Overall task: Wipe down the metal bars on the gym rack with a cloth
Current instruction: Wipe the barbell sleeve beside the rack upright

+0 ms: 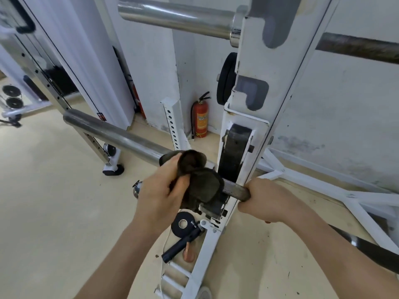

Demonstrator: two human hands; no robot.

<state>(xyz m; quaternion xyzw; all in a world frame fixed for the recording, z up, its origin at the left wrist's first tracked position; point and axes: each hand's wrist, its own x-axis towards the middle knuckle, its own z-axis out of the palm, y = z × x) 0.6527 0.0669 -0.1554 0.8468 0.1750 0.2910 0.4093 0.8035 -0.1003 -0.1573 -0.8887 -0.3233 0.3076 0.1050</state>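
At the foot of the rack (254,117), just below my hands, a small black plate (183,226) lies flat on the floor (54,212) with a black handle (178,248) lying against it, both beside the white base rail. The rack's white upright rises straight between my hands, and its black padded catch sits just behind the bar (112,133). That puts the upright in the way of any straight run along the bar from one hand to the other. Further back, a red extinguisher (200,117) stands in the corner by the wall (345,117), next to a short white post with holes. A black disc (226,78) hangs on the upright's far side. Highest up, a second chrome bar (172,18) rests in an upper hook, and a rusty bar (356,47) runs off to the right.

My hands are apart, one on each side of the upright. My left hand (159,190) pinches the dark cloth (200,180), thumb on top, bunching it round the bar where the thick sleeve meets the shaft, hard against the rack. My right hand (265,201) is curled round the knurled shaft, knuckles up, just right of the upright.
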